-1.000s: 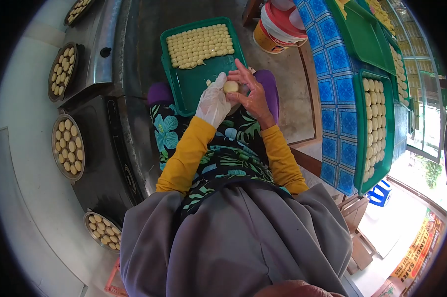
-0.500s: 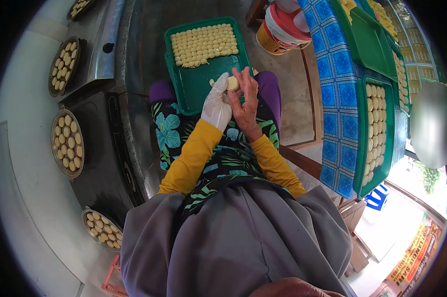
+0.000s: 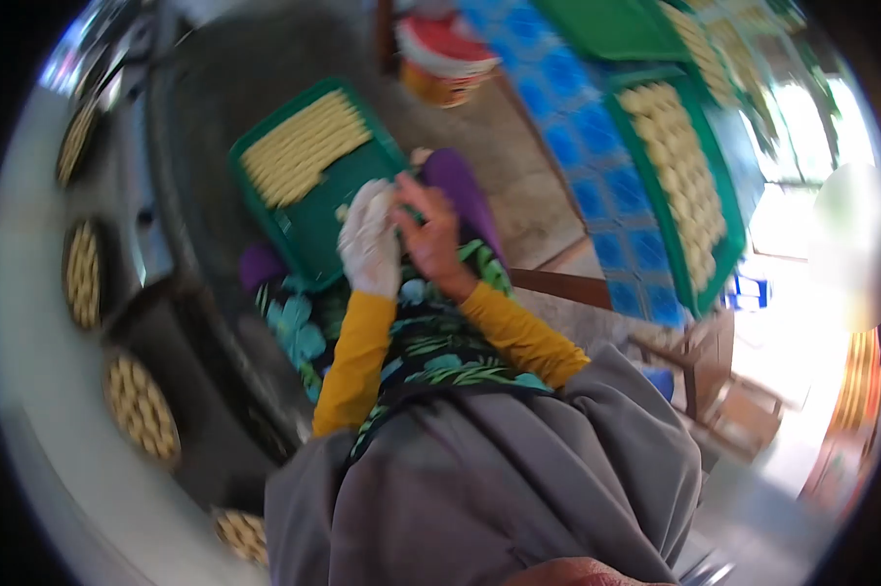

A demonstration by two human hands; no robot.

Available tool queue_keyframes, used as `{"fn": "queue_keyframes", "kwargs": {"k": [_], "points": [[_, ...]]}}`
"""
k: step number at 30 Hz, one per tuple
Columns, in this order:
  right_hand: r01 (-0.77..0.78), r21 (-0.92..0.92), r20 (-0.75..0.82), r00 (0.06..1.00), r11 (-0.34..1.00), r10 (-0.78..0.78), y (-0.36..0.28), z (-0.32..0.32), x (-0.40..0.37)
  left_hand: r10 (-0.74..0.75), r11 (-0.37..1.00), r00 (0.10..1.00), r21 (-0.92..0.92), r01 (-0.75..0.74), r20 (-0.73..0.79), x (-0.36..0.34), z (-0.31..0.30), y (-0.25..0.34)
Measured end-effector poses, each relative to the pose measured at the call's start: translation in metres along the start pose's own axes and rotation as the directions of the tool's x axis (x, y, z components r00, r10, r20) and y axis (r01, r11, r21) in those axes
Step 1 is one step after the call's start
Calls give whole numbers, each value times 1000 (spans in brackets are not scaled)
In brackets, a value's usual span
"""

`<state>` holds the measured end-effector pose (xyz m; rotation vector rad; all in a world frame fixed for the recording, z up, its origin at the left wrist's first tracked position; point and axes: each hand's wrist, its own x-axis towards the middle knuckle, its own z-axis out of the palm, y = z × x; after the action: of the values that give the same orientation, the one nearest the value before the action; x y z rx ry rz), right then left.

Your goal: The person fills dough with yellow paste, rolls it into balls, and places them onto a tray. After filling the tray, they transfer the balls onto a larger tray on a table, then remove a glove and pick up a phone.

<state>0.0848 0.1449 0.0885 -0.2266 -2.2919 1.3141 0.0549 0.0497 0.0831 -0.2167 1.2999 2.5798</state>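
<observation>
My left hand (image 3: pixel 370 239), in a white glove, is cupped over the near edge of a green tray (image 3: pixel 308 266) on my lap. Its fingers look curled, and whatever lies inside is hidden by the glove and by blur. Close against it is my bare right hand (image 3: pixel 432 234), fingers apart and bent towards the glove. Rows of small pale dough balls (image 3: pixel 304 146) fill the far part of the tray. One small dough bit (image 3: pixel 342 211) lies apart from them, beside the gloved fingers.
To the left, round pans (image 3: pixel 142 408) of dough pieces stand along a dark stove (image 3: pixel 182 371). On the right, a table with a blue checked cloth (image 3: pixel 596 195) bears another green tray (image 3: pixel 679 264) of dough balls. A red-lidded bucket (image 3: pixel 445 59) and a wooden chair (image 3: pixel 709 361) stand nearby.
The view has turned and blurred, so the scene appears shifted. The round dough ball between my hands has gone out of sight, and the gloved fingers now point more upward.
</observation>
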Motion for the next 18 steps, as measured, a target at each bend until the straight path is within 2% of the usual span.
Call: {"fn": "queue_keyframes", "kwargs": {"k": [1,2,3,4,5,6,8,10,12,14,15,17,18], "points": [[-27,102,-63,997,994,33,10,7,-2,-50,997,997,-52,53,59,2,-3,-1],[-239,276,26,970,931,241,11,3,1,-14,1000,997,-17,16,79,4,-1,-7],[-351,469,124,935,811,333,14,-5,4,-12,999,985,47,4,172,6,-4,-10],[-401,626,201,912,669,359,21,-9,3,-145,979,974,-114,166,172,2,2,-2],[-488,660,274,864,571,421,21,-18,5,-152,983,972,-76,168,179,2,-2,-4],[-461,665,223,874,588,432,24,-24,2,-172,979,959,-71,193,227,0,-3,-7],[-369,585,216,929,722,300,28,-28,-2,-235,968,970,102,227,65,0,-7,-8],[-353,584,211,936,731,283,33,-29,-5,-272,960,958,95,264,85,4,-9,-8],[-362,494,151,931,791,332,34,-28,-7,-305,951,948,83,298,93,5,-8,-8],[-380,534,152,922,756,356,35,-29,-7,-382,924,923,43,380,56,5,-6,-5],[-398,569,159,912,720,379,31,-33,-6,-380,925,923,45,378,57,2,-2,-5],[-417,568,188,905,709,382,25,-43,-5,-219,968,975,137,210,48,-2,5,-6],[-438,563,218,897,701,385,23,-46,-3,-216,968,975,140,208,48,-1,5,-6]]}}
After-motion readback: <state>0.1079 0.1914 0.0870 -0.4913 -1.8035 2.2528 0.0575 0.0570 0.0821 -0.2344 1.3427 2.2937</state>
